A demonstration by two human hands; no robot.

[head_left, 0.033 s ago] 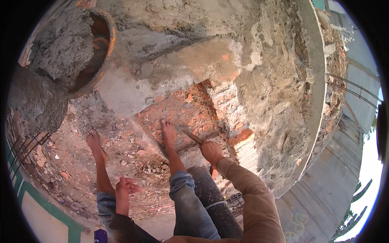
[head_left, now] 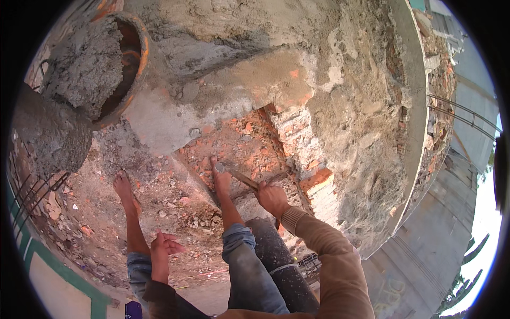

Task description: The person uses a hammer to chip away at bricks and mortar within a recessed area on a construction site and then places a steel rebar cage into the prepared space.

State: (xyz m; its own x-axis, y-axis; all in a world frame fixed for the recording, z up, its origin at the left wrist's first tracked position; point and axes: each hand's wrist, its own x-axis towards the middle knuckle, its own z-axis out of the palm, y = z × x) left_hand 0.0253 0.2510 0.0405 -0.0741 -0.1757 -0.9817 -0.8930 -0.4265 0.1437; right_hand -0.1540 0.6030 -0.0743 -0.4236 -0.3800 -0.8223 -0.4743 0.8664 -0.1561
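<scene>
Outdoor daylight, bright overall, src out of frame. Sky at far R blown to white w/ bluish fringe. Exposed brick nr ctr lit strongest; dark shadow in gaps beside it & inside the bucket, upper L. R hand well lit, edges fairly clear; head of the tool pale & soft, detail hard to read. Fisheye distort. heavy: green trim & grey panels bend twd rim. Corners black, vignetted; fine texture a bit smeared.
</scene>
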